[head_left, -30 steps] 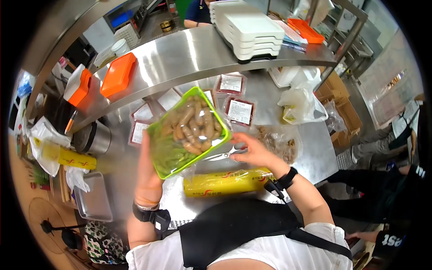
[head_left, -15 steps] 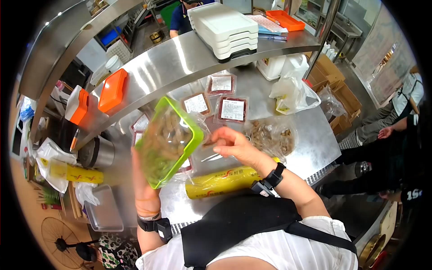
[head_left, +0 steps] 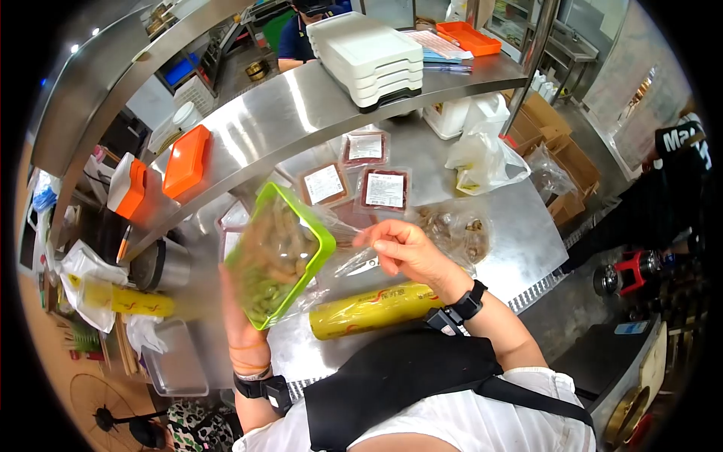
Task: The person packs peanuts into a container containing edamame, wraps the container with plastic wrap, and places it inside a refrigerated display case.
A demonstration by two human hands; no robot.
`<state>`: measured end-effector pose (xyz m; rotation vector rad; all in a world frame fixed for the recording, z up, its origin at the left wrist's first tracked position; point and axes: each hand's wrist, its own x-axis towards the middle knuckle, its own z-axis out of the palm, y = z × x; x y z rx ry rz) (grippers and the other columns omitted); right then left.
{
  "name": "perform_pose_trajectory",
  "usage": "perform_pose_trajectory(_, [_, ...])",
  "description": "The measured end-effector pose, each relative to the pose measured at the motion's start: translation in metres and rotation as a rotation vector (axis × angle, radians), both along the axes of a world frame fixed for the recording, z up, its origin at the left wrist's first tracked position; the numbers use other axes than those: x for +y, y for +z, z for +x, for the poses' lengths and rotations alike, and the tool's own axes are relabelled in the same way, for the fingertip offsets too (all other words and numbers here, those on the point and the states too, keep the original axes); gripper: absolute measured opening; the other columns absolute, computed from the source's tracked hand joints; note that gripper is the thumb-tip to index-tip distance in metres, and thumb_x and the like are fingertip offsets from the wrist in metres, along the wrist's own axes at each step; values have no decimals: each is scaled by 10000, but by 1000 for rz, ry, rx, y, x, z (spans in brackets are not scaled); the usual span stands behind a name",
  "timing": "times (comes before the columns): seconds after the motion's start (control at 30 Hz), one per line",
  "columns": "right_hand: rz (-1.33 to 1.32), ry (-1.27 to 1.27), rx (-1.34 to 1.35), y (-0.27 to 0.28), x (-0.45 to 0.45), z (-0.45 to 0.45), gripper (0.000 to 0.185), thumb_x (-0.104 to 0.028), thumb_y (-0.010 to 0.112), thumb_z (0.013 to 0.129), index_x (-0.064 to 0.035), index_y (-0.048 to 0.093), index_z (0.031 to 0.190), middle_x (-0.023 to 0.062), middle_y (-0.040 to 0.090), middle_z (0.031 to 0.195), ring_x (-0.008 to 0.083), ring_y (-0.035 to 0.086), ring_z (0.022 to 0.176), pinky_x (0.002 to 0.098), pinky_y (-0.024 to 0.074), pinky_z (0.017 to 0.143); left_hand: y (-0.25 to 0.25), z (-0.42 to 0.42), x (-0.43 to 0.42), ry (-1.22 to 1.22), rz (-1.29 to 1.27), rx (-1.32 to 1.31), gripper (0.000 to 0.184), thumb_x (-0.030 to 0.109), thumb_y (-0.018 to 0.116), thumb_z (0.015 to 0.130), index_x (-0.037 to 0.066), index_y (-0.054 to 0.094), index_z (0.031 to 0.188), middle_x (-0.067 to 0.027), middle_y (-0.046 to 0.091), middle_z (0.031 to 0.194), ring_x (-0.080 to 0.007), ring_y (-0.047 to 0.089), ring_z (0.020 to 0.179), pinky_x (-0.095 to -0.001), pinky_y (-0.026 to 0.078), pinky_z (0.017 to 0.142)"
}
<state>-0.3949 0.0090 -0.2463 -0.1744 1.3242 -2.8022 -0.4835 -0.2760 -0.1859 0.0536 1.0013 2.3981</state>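
Note:
My left hand (head_left: 244,325) holds up a tilted green tray (head_left: 322,255) from its left side; its fingers are mostly hidden behind it. Brownish and green food pieces (head_left: 282,252) lie in the tray under clear, shiny film. My right hand (head_left: 407,251) is closed in a pinch on a loose edge of cling film (head_left: 345,235), which stretches out from the tray's right side. Just below lies a yellow roll of cling film (head_left: 373,309) on the steel table. A clear bag of brownish food (head_left: 452,226) rests beyond my right hand.
Sealed packs with white labels, among them a dark red pack (head_left: 384,188), lie behind the tray. A white plastic bag (head_left: 486,162) stands at the back right. Above runs a steel shelf (head_left: 263,113) bearing stacked white containers (head_left: 369,56) and an orange box (head_left: 187,162).
The tray has dropped slightly, and its film-covered contents face me more. My right hand has closed from a looser pose, and film now stretches between it and the tray.

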Motion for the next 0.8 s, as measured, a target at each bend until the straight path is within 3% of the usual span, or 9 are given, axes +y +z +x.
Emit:
perform_pose_trajectory(0.1, [-172, 31, -55, 1, -1, 9, 87, -136, 604, 953, -63, 596, 1000, 45, 631, 925, 82, 545, 629, 213, 448, 568, -3, 2, 2, -11, 31, -25, 635, 483, 426, 1001, 36, 369, 1449, -140, 448, 1448, -298, 473, 1288, -444, 388, 1091])
perform_pose_trajectory(0.2, [-176, 64, -80, 3, 0, 18, 79, -125, 623, 939, -56, 607, 974, 47, 604, 859, 111, 554, 632, 225, 445, 571, -3, 6, 5, -39, 70, -36, 602, 464, 414, 1012, 57, 373, 1453, -136, 421, 1476, -309, 442, 1326, -456, 357, 1122])
perform_pose_trajectory(0.3, [202, 78, -28, 8, 13, 30, 93, -143, 628, 937, -59, 606, 969, 20, 620, 838, 98, 588, 671, 229, 476, 600, 9, 14, 12, -73, 54, 14, 622, 472, 418, 1007, 47, 363, 1457, -134, 421, 1476, -298, 446, 1321, -439, 359, 1116])
perform_pose_trajectory(0.4, [277, 140, 13, 12, 20, 35, 112, -146, 653, 921, -49, 615, 961, 17, 623, 830, 95, 591, 673, 223, 481, 611, 6, 20, 8, -40, 8, 12, 672, 494, 431, 994, 20, 341, 1463, -137, 413, 1480, -288, 447, 1316, -419, 362, 1108])
perform_pose_trajectory(0.43, [160, 89, -137, 17, 19, 45, 109, -133, 662, 913, -41, 611, 942, 10, 615, 811, 89, 591, 670, 220, 482, 615, -2, 22, 4, -20, -14, 15, 674, 496, 429, 994, 18, 342, 1461, -137, 411, 1481, -287, 445, 1318, -418, 358, 1111])
perform_pose_trajectory(0.6, [87, -119, -10, 7, 15, 55, 77, -85, 670, 898, -51, 601, 905, 3, 596, 820, 79, 564, 654, 212, 463, 616, -3, 38, -4, -161, 11, -69, 618, 480, 404, 1011, 35, 382, 1439, -132, 443, 1458, -296, 484, 1289, -441, 390, 1094])
perform_pose_trajectory(0.73, [316, -181, 149, 39, 17, 56, 167, -101, 707, 862, -44, 556, 820, 58, 577, 821, 119, 524, 695, 234, 425, 622, -10, 56, -11, -136, -146, -1, 555, 480, 430, 1002, 61, 430, 1366, -141, 512, 1374, -286, 519, 1244, -436, 436, 1049])
perform_pose_trajectory(0.8, [423, -96, 235, 60, 14, 56, 157, -68, 732, 828, -33, 582, 798, 48, 587, 795, 135, 541, 717, 260, 430, 644, -18, 59, -17, -148, -250, 112, 451, 442, 456, 1004, 70, 451, 1259, -129, 568, 1227, -240, 570, 1134, -392, 487, 967])
